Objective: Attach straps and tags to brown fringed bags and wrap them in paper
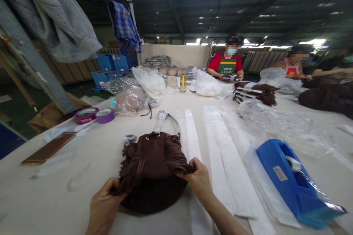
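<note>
A dark brown fringed bag lies on the white table right in front of me, its rounded dark base toward me. Its handle, partly wrapped in pale material, points away from me. My left hand pinches the fringe at the bag's near left side. On the opposite side, my right hand grips the fringe between thumb and fingers. White paper strips lie flat just right of the bag.
A blue tape dispenser stands at right. Tape rolls and a brown phone-like slab lie at left. Plastic-wrapped goods, a jar and stacked brown fringed pieces sit farther back. Co-workers are across the table.
</note>
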The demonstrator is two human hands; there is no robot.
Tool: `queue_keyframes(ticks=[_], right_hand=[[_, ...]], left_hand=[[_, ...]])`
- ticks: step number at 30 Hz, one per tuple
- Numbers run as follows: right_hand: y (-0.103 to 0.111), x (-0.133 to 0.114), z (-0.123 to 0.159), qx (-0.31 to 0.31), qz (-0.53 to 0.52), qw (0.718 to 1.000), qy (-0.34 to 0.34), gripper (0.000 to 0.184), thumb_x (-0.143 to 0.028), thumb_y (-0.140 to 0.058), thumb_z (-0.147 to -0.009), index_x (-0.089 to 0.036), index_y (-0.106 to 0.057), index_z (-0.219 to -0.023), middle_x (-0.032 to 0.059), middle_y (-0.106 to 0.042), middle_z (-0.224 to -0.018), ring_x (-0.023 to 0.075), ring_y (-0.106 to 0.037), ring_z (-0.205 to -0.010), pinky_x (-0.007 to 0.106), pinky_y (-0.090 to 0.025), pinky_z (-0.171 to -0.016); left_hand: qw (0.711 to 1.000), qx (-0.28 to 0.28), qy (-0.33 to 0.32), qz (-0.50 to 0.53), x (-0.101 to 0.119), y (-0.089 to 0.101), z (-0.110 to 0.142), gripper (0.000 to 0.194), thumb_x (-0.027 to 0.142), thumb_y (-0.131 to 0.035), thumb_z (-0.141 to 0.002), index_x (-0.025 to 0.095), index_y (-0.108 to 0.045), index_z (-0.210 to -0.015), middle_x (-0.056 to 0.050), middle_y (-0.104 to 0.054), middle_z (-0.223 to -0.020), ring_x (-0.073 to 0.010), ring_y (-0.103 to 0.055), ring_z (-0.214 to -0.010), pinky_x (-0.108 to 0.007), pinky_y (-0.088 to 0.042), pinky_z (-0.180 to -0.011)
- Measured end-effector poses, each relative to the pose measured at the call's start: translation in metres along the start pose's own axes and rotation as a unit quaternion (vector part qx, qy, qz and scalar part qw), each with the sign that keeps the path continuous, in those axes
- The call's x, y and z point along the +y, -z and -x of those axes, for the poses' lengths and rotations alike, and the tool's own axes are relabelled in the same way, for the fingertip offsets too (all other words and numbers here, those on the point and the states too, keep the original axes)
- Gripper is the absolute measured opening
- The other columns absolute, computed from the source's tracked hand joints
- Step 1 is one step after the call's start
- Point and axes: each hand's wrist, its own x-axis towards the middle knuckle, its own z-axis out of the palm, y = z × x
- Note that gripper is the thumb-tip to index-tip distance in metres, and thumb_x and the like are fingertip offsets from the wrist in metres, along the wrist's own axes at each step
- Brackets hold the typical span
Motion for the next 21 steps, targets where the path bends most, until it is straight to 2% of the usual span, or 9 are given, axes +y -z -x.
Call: queue_keyframes(ticks=[3,5,7,10,12,15,18,21], right_hand=[[-0.002,0.000,0.001,-0.006,-0.010,1.000,0.010,0.040,-0.024,-0.072,-0.048,-0.021,-0.034,-0.059,-0.0094,-0.031,-0.054,0.0089,-0.028,-0.054,0.020,-0.023,-0.049],[-0.001,0.001,0.000,-0.051,-0.024,0.998,0.022,0.033,-0.025,-0.070,-0.051,-0.021,-0.041,-0.067,-0.0089,-0.038,-0.057,0.0096,-0.034,-0.055,0.021,-0.028,-0.051],[0.003,0.001,-0.001,-0.111,-0.035,0.993,0.035,0.030,-0.027,-0.068,-0.053,-0.020,-0.046,-0.073,-0.0079,-0.043,-0.059,0.0102,-0.038,-0.056,0.021,-0.030,-0.052],[0.013,0.000,-0.006,-0.176,-0.036,0.982,0.053,0.023,-0.026,-0.066,-0.055,-0.019,-0.049,-0.068,-0.0066,-0.044,-0.059,0.0104,-0.039,-0.057,0.022,-0.031,-0.054],[0.019,-0.001,-0.010,-0.198,-0.034,0.978,0.064,0.019,-0.022,-0.064,-0.055,-0.019,-0.049,-0.066,-0.0056,-0.045,-0.061,0.0108,-0.039,-0.059,0.022,-0.032,-0.055],[0.023,0.001,-0.016,-0.218,-0.032,0.973,0.069,0.019,-0.020,-0.061,-0.053,-0.019,-0.044,-0.061,-0.0058,-0.043,-0.059,0.0104,-0.038,-0.058,0.021,-0.031,-0.053],[0.020,0.004,-0.017,-0.211,-0.022,0.975,0.072,0.023,-0.021,-0.059,-0.053,-0.020,-0.036,-0.056,-0.0075,-0.036,-0.053,0.0089,-0.032,-0.054,0.020,-0.026,-0.050],[0.014,0.009,-0.014,-0.172,0.001,0.982,0.081,0.026,-0.023,-0.057,-0.055,-0.021,-0.031,-0.054,-0.0080,-0.030,-0.053,0.0085,-0.028,-0.054,0.020,-0.023,-0.049]], left_hand=[[0.998,0.005,-0.015,-0.063,-0.001,-0.001,-0.001,0.028,0.041,-0.061,-0.055,0.018,-0.047,-0.054,0.008,-0.037,-0.051,-0.0088,-0.034,-0.049,-0.017,-0.029,-0.047],[0.996,0.014,-0.038,-0.075,-0.003,-0.003,-0.003,0.025,0.041,-0.060,-0.057,0.018,-0.048,-0.054,0.007,-0.038,-0.050,-0.0093,-0.036,-0.049,-0.017,-0.030,-0.047],[0.997,0.014,-0.072,-0.039,-0.002,-0.002,-0.005,0.024,0.041,-0.063,-0.056,0.019,-0.052,-0.057,0.006,-0.047,-0.057,-0.0113,-0.044,-0.055,-0.018,-0.036,-0.053],[0.994,-0.039,-0.083,0.052,0.002,0.003,-0.006,0.025,0.037,-0.067,-0.055,0.019,-0.053,-0.062,0.001,-0.059,-0.076,-0.0147,-0.052,-0.072,-0.019,-0.041,-0.067],[0.989,-0.096,-0.062,0.091,0.006,0.009,-0.005,0.025,0.032,-0.068,-0.055,0.018,-0.048,-0.059,0.000,-0.059,-0.077,-0.0146,-0.052,-0.073,-0.019,-0.041,-0.067],[0.983,-0.140,-0.047,0.109,0.007,0.014,-0.005,0.025,0.027,-0.067,-0.055,0.018,-0.044,-0.057,0.002,-0.056,-0.070,-0.0133,-0.050,-0.067,-0.018,-0.041,-0.062],[0.987,-0.117,-0.049,0.102,0.003,0.013,-0.007,0.029,0.028,-0.067,-0.054,0.019,-0.040,-0.054,0.005,-0.046,-0.058,-0.0106,-0.042,-0.057,-0.016,-0.036,-0.053],[0.992,-0.091,-0.050,0.067,-0.002,0.010,-0.008,0.031,0.029,-0.066,-0.053,0.018,-0.037,-0.050,0.007,-0.039,-0.052,-0.0087,-0.035,-0.052,-0.015,-0.032,-0.047]])
